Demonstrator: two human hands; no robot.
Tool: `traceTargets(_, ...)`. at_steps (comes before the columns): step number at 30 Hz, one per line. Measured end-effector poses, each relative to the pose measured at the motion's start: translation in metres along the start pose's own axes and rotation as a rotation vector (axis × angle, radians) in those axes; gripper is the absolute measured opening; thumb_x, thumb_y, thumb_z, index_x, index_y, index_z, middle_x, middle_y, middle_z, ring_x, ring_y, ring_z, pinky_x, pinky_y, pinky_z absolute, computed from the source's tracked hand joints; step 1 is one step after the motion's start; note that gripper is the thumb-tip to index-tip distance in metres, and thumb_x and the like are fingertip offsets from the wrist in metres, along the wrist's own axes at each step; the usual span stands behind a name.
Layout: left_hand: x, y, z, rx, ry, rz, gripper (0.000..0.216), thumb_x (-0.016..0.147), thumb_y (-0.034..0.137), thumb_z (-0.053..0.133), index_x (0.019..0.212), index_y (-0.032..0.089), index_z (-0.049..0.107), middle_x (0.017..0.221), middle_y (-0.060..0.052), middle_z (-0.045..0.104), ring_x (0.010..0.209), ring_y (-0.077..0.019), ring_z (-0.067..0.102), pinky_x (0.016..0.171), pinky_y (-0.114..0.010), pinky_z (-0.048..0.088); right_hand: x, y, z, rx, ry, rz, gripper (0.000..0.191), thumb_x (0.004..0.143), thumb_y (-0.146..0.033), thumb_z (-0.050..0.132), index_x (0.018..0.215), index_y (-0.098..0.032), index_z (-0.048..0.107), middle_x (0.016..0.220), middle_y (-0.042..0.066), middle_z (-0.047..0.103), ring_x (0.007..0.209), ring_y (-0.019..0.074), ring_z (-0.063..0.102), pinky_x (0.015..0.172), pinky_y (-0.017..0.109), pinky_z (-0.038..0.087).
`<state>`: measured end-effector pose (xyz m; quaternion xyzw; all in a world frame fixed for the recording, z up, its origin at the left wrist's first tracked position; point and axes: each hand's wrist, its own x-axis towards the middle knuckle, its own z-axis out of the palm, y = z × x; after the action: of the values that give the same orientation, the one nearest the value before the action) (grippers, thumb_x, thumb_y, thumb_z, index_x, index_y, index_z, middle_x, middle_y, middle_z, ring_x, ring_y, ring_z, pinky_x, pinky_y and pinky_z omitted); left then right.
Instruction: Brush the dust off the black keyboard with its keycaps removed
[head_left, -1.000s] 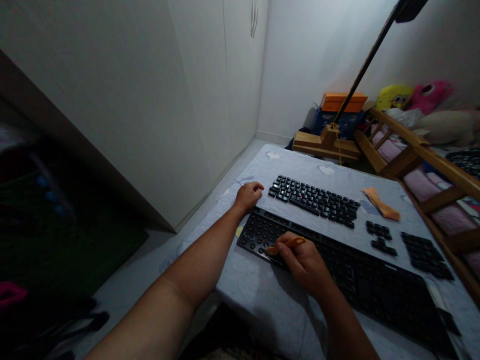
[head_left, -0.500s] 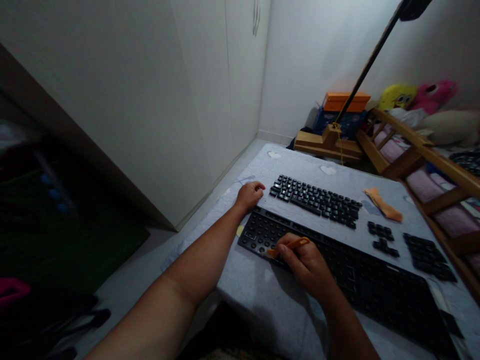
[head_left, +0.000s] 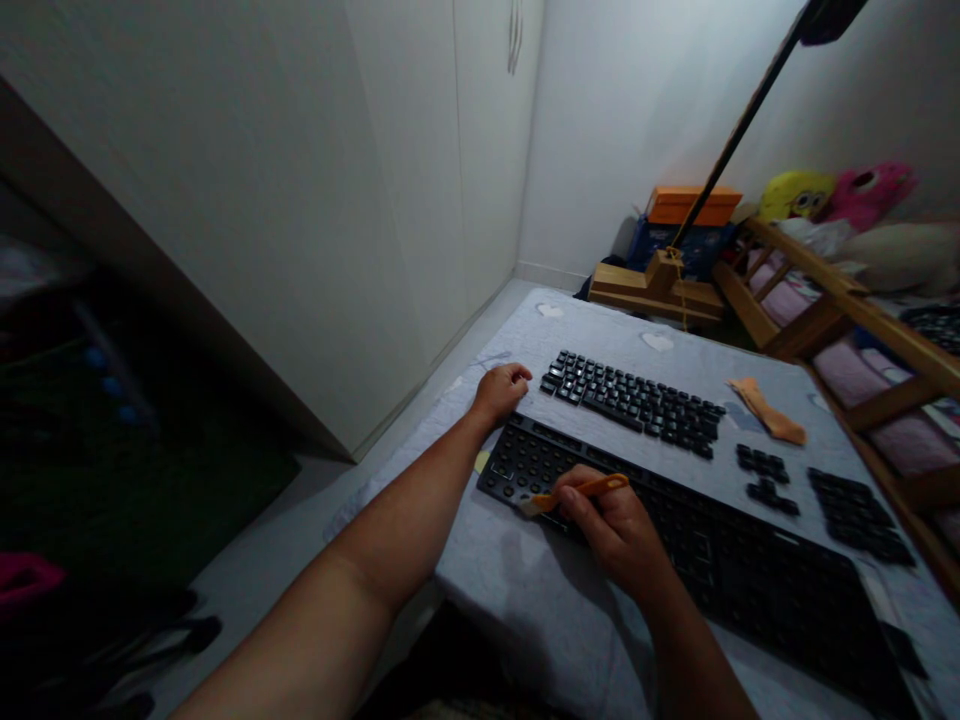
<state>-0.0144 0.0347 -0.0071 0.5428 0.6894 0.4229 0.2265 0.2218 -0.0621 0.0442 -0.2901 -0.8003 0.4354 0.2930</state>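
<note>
Along the near edge of the table, the stripped keyboard lies under the right hand, whose grip closes round a brush. Pressing hard could skid it edgeward; wide sweeps could scatter keycaps beyond. Left hand: grip unclear. Room opens toward the far edge.

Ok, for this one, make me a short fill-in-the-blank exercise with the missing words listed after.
1. The person's ____ hand holds the brush.
2. The loose keycaps are ____ in colour.
3. Seen from the person, the keyboard lies (nearer/farther) ____ than the keycaps.
4. Beside the yellow plush sits a ____ plush.

Missing words: right; black; nearer; pink.
</note>
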Motion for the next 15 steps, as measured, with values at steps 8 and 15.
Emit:
traceTargets(8, 0.0004, -0.0003, 0.0001, 0.0, -0.004, -0.004, 0.026, 0.076, 0.017, 0.056, 0.093, 0.016, 0.075, 0.075, -0.002, 0.071, 0.073, -0.0163, 0.062, 0.07, -0.026, 0.047, 0.0041, 0.001, 0.0076, -0.161, 0.1, -0.07, 0.021, 0.097, -0.025, 0.05, 0.086, -0.019, 0.066, 0.078, 0.003, 0.065, 0.071, 0.0166, 0.061, 0.068, 0.027, 0.046)
traceTargets(15, 0.0007, -0.0022, 0.0008, -0.049, -0.015, 0.011, 0.025, 0.085, 0.029, 0.053, 0.089, 0.016, 0.074, 0.073, -0.003, 0.071, 0.071, -0.0154, 0.063, 0.067, -0.025, 0.046, 0.002, -0.0017, 0.0071, -0.007, -0.015, -0.018, 0.024, 0.098, -0.027, 0.049, 0.083, -0.019, 0.065, 0.075, 0.002, 0.064, 0.069, 0.0154, 0.06, 0.064, 0.026, 0.046)
